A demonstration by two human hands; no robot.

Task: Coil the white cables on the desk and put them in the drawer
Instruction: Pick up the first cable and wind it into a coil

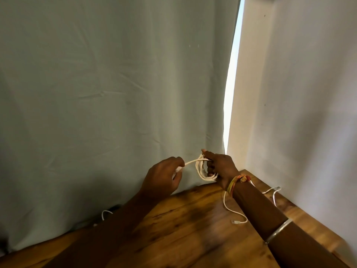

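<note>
White cable (204,169) is wound in loops around the fingers of the right hand (220,167), held up above the wooden desk (193,219). The left hand (164,176) pinches the loose end of that cable tight. A second white cable (231,211) lies flat on the desk, under the right arm. A grey curtain (116,84) hangs behind.

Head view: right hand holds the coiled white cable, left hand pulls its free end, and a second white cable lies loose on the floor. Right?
Not quite. The head view shows the second white cable lying loose on the wooden desk, not on the floor. The rest holds: the right hand holds the coiled white cable and the left hand pulls its free end.
</note>
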